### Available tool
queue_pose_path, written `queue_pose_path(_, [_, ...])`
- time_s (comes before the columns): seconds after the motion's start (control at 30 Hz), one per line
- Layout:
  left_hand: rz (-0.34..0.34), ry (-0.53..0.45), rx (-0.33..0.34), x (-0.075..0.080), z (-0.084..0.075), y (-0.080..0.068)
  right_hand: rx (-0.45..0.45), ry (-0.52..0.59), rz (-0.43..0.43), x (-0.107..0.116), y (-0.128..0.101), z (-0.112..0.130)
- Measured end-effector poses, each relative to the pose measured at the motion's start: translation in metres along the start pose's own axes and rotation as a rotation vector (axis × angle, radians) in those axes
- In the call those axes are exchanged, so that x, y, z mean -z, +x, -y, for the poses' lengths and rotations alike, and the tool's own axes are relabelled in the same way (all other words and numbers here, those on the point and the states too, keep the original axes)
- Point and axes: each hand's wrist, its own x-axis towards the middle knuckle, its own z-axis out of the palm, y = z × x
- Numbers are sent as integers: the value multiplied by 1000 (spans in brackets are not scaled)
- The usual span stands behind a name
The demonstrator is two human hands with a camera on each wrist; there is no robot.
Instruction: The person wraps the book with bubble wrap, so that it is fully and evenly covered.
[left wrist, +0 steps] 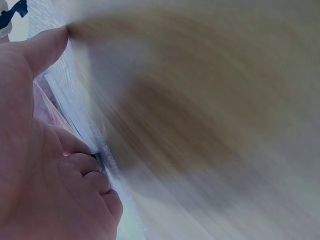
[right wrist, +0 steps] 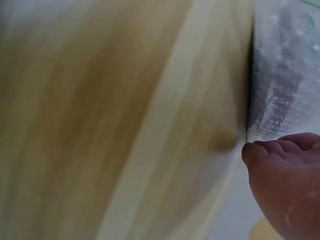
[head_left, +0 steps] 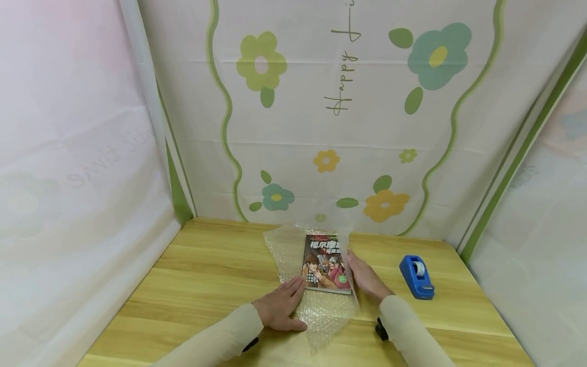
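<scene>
A comic-style book [head_left: 323, 265] with figures on its cover lies on a sheet of bubble wrap [head_left: 327, 316]. Part of the wrap folds over the book's right side and partly veils the title. My left hand [head_left: 281, 305] lies flat, fingertips against the book's left edge and thumb spread on the wrap. In the left wrist view its fingers [left wrist: 85, 162] meet the wrap beside the book. Along the right edge, my right hand [head_left: 366, 278] presses the folded wrap. Its fingertips [right wrist: 280, 146] touch the wrap in the right wrist view; the thumb is hidden.
A blue tape dispenser [head_left: 416, 278] with a roll in it stands on the right of the wooden table [head_left: 211, 265]. A white flowered cloth [head_left: 293, 122] hangs behind the table, and more cloth walls enclose both sides.
</scene>
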Motion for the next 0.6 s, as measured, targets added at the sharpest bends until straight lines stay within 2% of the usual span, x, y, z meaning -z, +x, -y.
queue_pose_path(0.1, [-1,-4,0,0,0,0,45,-232,42,-1,-1,0])
queue_pose_path(0.23, [-1,-4,-2,0,1,0,92,-403,98,-2,0,0])
queue_pose_path(0.4, [1,-8,-8,-1,2,0,89,-496,157,-4,0,4])
queue_pose_path(0.6, [0,2,-11,-2,3,2,93,-530,210,-10,-1,14])
